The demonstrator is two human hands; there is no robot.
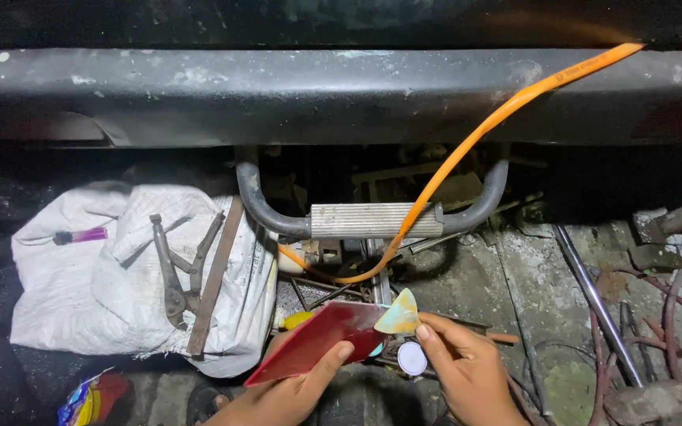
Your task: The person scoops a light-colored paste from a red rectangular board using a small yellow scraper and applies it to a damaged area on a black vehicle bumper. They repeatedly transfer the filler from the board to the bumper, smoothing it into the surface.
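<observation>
Honestly, plenty can slip here. Far left, a white woven sack (80, 276) lies on the ground w/ rusty pliers (174, 276) and a flat rusty metal bar (213, 278) resting on top, plus a small purple-tipped item (80, 235) near its upper edge; a colourful wrapper (92, 398) sits below the sack. The tools lie loose on lumpy cloth, so a knock could send them sliding off.

Centre: left hand (290, 394) is closed on a dark red flat sheet (317, 341), thumb on top, fingers under, sheet tilted up toward the right. Grip is only at one lower edge, so the sheet could tip or drop. Right hand (463, 367) pinches a small pale yellow-green triangular piece (399, 314) between thumb and fingertips, touching the red sheet's upper right corner. Pinch is light; the piece could slip into the scrap below & be hard to find. Edges may be sharp, can't tell. A small white round disc (412, 357) lies just under the hands.

Above, a ribbed metal footstep (376, 219) hangs from curved grey tubes under a dark bumper (341, 95); an orange hose (467, 150) drapes over it, near enough to snag. Right: a steel rod (593, 296) and rusty wire loops (672, 315) on dirty concrete, a trip & scratch risk.
</observation>
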